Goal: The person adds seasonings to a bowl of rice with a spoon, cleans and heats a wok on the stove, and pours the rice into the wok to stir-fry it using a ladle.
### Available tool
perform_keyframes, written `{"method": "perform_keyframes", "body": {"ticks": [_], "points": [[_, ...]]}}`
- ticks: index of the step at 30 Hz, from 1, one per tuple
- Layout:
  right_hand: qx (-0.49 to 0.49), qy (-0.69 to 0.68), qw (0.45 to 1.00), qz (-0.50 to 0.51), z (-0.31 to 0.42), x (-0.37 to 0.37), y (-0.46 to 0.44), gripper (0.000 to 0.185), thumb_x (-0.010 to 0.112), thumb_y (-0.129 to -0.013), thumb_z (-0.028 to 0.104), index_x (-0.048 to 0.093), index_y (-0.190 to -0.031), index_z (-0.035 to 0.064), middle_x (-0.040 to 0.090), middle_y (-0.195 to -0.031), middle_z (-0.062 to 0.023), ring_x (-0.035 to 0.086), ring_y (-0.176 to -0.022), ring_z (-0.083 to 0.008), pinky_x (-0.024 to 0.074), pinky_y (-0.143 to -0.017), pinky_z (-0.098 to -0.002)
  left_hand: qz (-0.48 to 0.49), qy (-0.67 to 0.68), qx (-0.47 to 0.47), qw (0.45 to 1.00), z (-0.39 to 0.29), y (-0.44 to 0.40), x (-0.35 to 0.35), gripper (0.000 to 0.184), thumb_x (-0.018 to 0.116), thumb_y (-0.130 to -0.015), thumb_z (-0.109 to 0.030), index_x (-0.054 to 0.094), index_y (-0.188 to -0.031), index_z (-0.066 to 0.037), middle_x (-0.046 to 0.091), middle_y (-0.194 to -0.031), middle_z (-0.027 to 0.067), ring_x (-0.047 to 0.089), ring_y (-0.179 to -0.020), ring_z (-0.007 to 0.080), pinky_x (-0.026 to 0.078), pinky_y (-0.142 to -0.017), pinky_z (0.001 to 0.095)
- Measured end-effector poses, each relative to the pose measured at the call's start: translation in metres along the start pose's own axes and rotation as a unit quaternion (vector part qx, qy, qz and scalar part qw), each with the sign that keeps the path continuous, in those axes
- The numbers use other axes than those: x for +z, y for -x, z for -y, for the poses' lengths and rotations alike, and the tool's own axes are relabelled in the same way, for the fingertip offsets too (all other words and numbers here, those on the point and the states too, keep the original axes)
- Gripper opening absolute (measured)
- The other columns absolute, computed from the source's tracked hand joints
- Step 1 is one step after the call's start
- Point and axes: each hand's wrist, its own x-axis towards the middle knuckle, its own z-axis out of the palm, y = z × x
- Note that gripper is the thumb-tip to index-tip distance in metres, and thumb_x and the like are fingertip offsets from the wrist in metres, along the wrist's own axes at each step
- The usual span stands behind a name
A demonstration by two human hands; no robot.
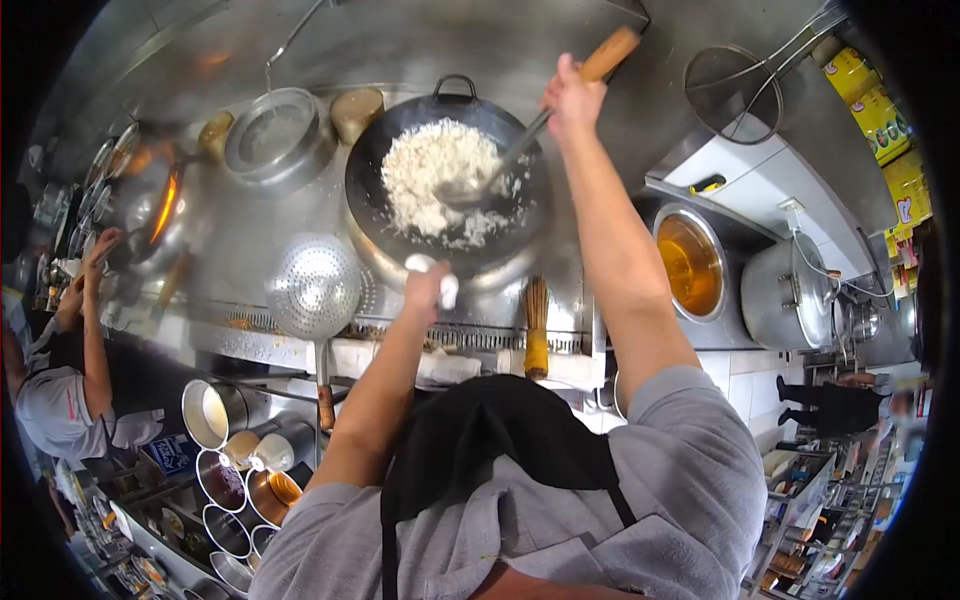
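White rice (440,165) lies spread in a black wok (365,190) on the steel stove. My right hand (577,100) is closed round the handle of a ladle (612,52), whose bowl rests in the rice near the wok's middle. At the wok's near edge, my left hand (428,290) grips a white cloth (447,288) against the rim. The wok's grip under the cloth is hidden. A perforated skimmer (315,285) lies left of the wok, and a bamboo brush (537,325) is right of my left hand.
Steel strainer bowl (272,135) at back left. Orange liquid fills a round pot (690,262) on the right, beside a large lidded pot (785,295). Ingredient containers (221,480) are at lower left. A co-worker (75,390) works at far left; another person (840,408) is far right.
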Motion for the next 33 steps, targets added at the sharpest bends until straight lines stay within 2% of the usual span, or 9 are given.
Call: {"method": "perform_keyframes", "body": {"ticks": [4, 7, 12, 15, 18, 23, 25, 30, 33], "points": [[-0.126, -0.031, 0.982, 0.138, 0.067, 0.016, 0.019, 0.020, 0.061, -0.090, 0.017, 0.047, -0.082, 0.0055, 0.041, -0.052, 0.0018, 0.036, -0.040, -0.0084, 0.0308, -0.038, -0.0249, -0.060, -0.093, 0.056, 0.992, -0.003, 0.004, 0.005, 0.027, 0.065, -0.076, -0.018, 0.059, -0.090, 0.004, 0.062, -0.077, 0.0114, 0.059, -0.063, 0.0204, 0.046, -0.054, 0.0352], [-0.119, -0.022, 0.992, -0.034, -0.031, 0.023, 0.029, 0.022, 0.061, -0.089, 0.012, 0.046, -0.074, 0.0084, 0.042, -0.052, 0.0030, 0.041, -0.040, -0.0088, 0.0349, -0.038, -0.0250, -0.050, -0.130, 0.058, 0.989, 0.002, 0.001, 0.003, 0.026, 0.064, -0.076, -0.017, 0.058, -0.090, 0.004, 0.062, -0.080, 0.0128, 0.059, -0.067, 0.0213, 0.046, -0.057, 0.0363], [0.014, 0.112, 0.970, 0.215, 0.011, 0.082, 0.022, 0.021, 0.063, -0.087, 0.011, 0.045, -0.076, 0.0100, 0.042, -0.055, 0.0029, 0.038, -0.043, -0.0080, 0.0313, -0.039, -0.0235, -0.070, -0.157, 0.082, 0.982, -0.011, 0.016, 0.009, 0.021, 0.062, -0.080, -0.013, 0.057, -0.092, 0.002, 0.062, -0.082, 0.0108, 0.058, -0.066, 0.0191, 0.046, -0.057, 0.0349], [-0.085, 0.049, 0.953, 0.287, 0.031, 0.066, 0.068, 0.030, 0.063, -0.087, 0.017, 0.044, -0.065, 0.0092, 0.044, -0.052, 0.0026, 0.041, -0.042, -0.0065, 0.0314, -0.039, -0.0234, -0.022, -0.011, 0.035, 0.999, -0.016, 0.025, 0.006, 0.022, 0.065, -0.083, -0.020, 0.055, -0.098, -0.008, 0.060, -0.079, 0.0030, 0.056, -0.063, 0.0144, 0.045, -0.053, 0.0334], [-0.053, 0.130, 0.973, 0.185, -0.068, 0.040, 0.089, 0.033, 0.064, -0.086, 0.018, 0.044, -0.061, 0.0093, 0.045, -0.051, 0.0032, 0.042, -0.044, -0.0068, 0.0317, -0.041, -0.0247, -0.010, -0.009, -0.065, 0.998, -0.052, 0.053, 0.011, 0.028, 0.066, -0.083, -0.024, 0.053, -0.104, -0.011, 0.059, -0.080, 0.0017, 0.057, -0.063, 0.0137, 0.044, -0.051, 0.0338], [-0.041, 0.148, 0.958, 0.243, 0.012, 0.080, 0.030, 0.023, 0.063, -0.088, 0.017, 0.046, -0.075, 0.0096, 0.041, -0.055, 0.0045, 0.039, -0.044, -0.0066, 0.0301, -0.041, -0.0219, 0.049, -0.027, -0.018, 0.998, -0.011, 0.010, -0.008, 0.031, 0.066, -0.083, -0.026, 0.052, -0.106, -0.011, 0.060, -0.081, 0.0018, 0.057, -0.064, 0.0152, 0.043, -0.048, 0.0349], [-0.134, 0.011, 0.972, 0.191, 0.004, 0.060, 0.029, 0.021, 0.065, -0.086, 0.016, 0.047, -0.080, 0.0089, 0.042, -0.055, 0.0039, 0.039, -0.043, -0.0064, 0.0295, -0.039, -0.0219, 0.033, -0.011, -0.065, 0.997, -0.023, 0.017, -0.004, 0.028, 0.063, -0.082, -0.024, 0.053, -0.104, -0.010, 0.060, -0.080, 0.0037, 0.058, -0.062, 0.0165, 0.044, -0.046, 0.0356], [-0.046, 0.144, 0.974, 0.170, -0.052, 0.078, 0.000, 0.020, 0.065, -0.086, 0.012, 0.047, -0.078, 0.0087, 0.041, -0.054, 0.0044, 0.037, -0.042, -0.0052, 0.0271, -0.037, -0.0227, 0.011, -0.065, -0.063, 0.996, -0.018, 0.013, -0.005, 0.029, 0.062, -0.080, -0.020, 0.053, -0.101, -0.002, 0.060, -0.076, 0.0068, 0.059, -0.058, 0.0185, 0.044, -0.044, 0.0367], [-0.102, 0.069, 0.966, 0.229, -0.001, 0.097, 0.026, 0.022, 0.065, -0.086, 0.013, 0.046, -0.076, 0.0082, 0.043, -0.055, 0.0041, 0.038, -0.042, -0.0069, 0.0275, -0.038, -0.0233, 0.062, -0.151, 0.069, 0.984, 0.005, -0.016, -0.014, 0.027, 0.062, -0.079, -0.018, 0.054, -0.098, 0.000, 0.060, -0.076, 0.0074, 0.059, -0.060, 0.0198, 0.045, -0.046, 0.0367]]}}
